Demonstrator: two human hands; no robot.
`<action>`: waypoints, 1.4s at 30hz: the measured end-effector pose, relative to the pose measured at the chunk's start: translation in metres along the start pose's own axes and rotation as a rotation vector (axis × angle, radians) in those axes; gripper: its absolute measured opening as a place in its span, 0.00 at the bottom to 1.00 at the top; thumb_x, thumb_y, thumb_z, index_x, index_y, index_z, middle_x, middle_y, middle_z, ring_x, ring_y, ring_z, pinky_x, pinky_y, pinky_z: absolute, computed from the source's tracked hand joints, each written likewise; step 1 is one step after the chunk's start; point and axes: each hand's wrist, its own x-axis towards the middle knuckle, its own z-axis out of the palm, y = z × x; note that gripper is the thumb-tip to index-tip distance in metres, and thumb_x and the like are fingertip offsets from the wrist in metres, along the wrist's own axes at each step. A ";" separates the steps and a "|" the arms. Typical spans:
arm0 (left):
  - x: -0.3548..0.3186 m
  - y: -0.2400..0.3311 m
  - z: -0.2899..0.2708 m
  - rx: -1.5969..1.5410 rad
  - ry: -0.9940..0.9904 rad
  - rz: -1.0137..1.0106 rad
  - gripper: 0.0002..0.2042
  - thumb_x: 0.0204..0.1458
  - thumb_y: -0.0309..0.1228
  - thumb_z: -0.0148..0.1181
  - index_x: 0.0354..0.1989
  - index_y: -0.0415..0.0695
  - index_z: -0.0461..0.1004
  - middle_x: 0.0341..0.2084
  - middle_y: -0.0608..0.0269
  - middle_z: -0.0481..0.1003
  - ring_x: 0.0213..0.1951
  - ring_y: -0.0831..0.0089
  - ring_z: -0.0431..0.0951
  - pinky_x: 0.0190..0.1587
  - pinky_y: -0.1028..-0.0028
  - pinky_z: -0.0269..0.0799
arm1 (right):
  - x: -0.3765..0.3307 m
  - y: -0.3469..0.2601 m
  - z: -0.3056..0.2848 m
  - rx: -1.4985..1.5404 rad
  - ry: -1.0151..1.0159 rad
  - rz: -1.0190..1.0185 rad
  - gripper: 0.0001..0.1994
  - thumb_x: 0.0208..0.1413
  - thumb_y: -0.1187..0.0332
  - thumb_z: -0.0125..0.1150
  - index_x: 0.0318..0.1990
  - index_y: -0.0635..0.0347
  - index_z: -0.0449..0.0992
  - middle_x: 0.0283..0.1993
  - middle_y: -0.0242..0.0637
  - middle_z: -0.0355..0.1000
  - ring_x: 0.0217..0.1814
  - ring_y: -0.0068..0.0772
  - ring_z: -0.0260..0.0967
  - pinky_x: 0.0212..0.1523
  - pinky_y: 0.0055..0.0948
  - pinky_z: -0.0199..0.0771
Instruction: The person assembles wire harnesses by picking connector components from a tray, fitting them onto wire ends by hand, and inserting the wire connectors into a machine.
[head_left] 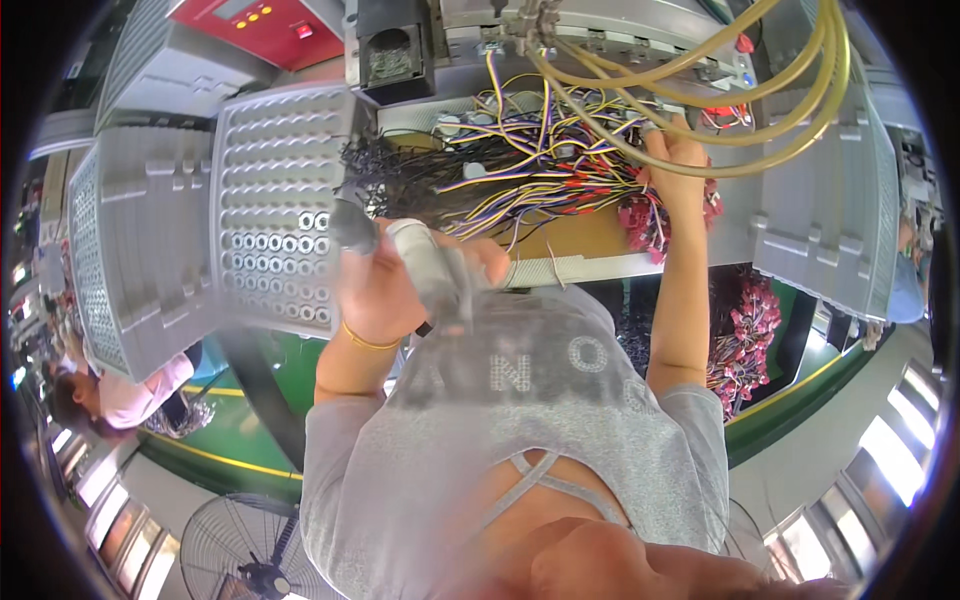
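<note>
My left hand, smeared by motion, is in front of my chest beside a grey tray. It is closed around a pale grey cylindrical part. A dark grey rounded piece shows at its fingertips; whether the two are one thing I cannot tell. My right hand reaches to the right end of a heap of wires in yellow, white, purple and black, with red sleeves. Its fingers are bent together by small pale connectors; what they pinch is hidden. Dark red connectors hang at the wire ends below that hand.
A grey tray with rows of round metal parts stands at the left. Yellowish hoses loop over the right hand. A black box and a red panel are at the back. More red connectors hang low right.
</note>
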 end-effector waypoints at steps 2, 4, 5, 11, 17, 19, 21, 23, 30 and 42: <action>-0.010 -0.004 -0.008 0.016 0.075 -0.043 0.30 0.56 0.50 0.27 0.20 0.40 0.72 0.17 0.55 0.72 0.18 0.66 0.68 0.38 0.63 0.55 | 0.001 0.006 -0.004 -0.021 0.045 -0.078 0.09 0.47 0.70 0.51 0.33 0.67 0.70 0.14 0.32 0.64 0.13 0.21 0.63 0.14 0.21 0.61; -0.018 -0.006 -0.018 0.037 0.155 -0.082 0.30 0.56 0.50 0.28 0.21 0.40 0.72 0.17 0.55 0.72 0.18 0.66 0.68 0.38 0.63 0.55 | 0.001 0.012 -0.010 -0.204 -0.043 -0.276 0.07 0.46 0.70 0.54 0.27 0.66 0.69 0.16 0.31 0.65 0.14 0.20 0.56 0.16 0.23 0.58; -0.023 -0.006 -0.022 0.032 0.208 -0.100 0.29 0.55 0.51 0.29 0.22 0.40 0.72 0.18 0.55 0.73 0.18 0.66 0.69 0.39 0.62 0.56 | -0.002 0.014 -0.009 -0.135 -0.098 -0.307 0.09 0.43 0.71 0.57 0.22 0.68 0.66 0.17 0.33 0.63 0.16 0.25 0.52 0.18 0.25 0.55; -0.019 -0.012 -0.031 0.000 0.223 -0.151 0.28 0.54 0.51 0.33 0.24 0.40 0.73 0.21 0.57 0.74 0.21 0.64 0.71 0.39 0.64 0.60 | 0.012 0.008 -0.016 -0.292 -0.080 -0.607 0.10 0.40 0.70 0.57 0.22 0.67 0.64 0.18 0.40 0.59 0.22 0.37 0.56 0.24 0.32 0.56; -0.019 -0.020 -0.030 0.003 0.303 -0.251 0.29 0.54 0.53 0.32 0.26 0.39 0.73 0.24 0.53 0.73 0.33 0.59 0.71 0.28 0.68 0.66 | 0.012 -0.022 -0.058 -0.430 -0.186 -0.667 0.08 0.35 0.73 0.58 0.28 0.60 0.73 0.24 0.37 0.63 0.28 0.39 0.64 0.29 0.34 0.65; -0.014 -0.025 -0.029 0.013 0.248 -0.276 0.30 0.53 0.54 0.32 0.26 0.39 0.73 0.24 0.53 0.73 0.35 0.57 0.70 0.26 0.68 0.67 | 0.010 -0.009 -0.037 -0.497 -0.199 -0.708 0.09 0.35 0.72 0.58 0.29 0.59 0.74 0.25 0.37 0.63 0.28 0.40 0.64 0.29 0.34 0.66; -0.009 -0.027 -0.016 0.064 0.388 -0.299 0.26 0.54 0.51 0.35 0.21 0.41 0.70 0.17 0.59 0.72 0.17 0.71 0.70 0.39 0.65 0.57 | 0.009 -0.006 -0.021 -0.609 -0.244 -0.685 0.12 0.36 0.70 0.58 0.33 0.53 0.76 0.28 0.38 0.65 0.32 0.40 0.66 0.33 0.35 0.69; -0.008 -0.026 -0.013 0.065 0.397 -0.305 0.26 0.54 0.50 0.35 0.21 0.41 0.71 0.17 0.59 0.72 0.18 0.71 0.70 0.39 0.65 0.57 | 0.014 -0.006 -0.017 -0.503 -0.257 -0.713 0.12 0.36 0.70 0.58 0.34 0.53 0.75 0.29 0.38 0.66 0.33 0.40 0.66 0.35 0.35 0.68; -0.012 -0.027 -0.019 0.162 0.386 -0.321 0.27 0.54 0.51 0.34 0.22 0.40 0.70 0.18 0.58 0.72 0.18 0.69 0.70 0.42 0.64 0.59 | 0.020 -0.013 -0.036 -0.376 -0.224 -0.748 0.11 0.38 0.72 0.55 0.33 0.62 0.72 0.27 0.37 0.69 0.30 0.35 0.68 0.32 0.31 0.67; -0.001 -0.053 -0.026 0.711 0.312 -0.332 0.34 0.37 0.23 0.65 0.55 0.39 0.57 0.51 0.59 0.61 0.42 0.71 0.70 0.40 0.74 0.70 | -0.035 -0.060 -0.002 1.164 -0.690 0.378 0.18 0.49 0.72 0.52 0.49 0.65 0.61 0.38 0.42 0.67 0.35 0.34 0.70 0.40 0.36 0.71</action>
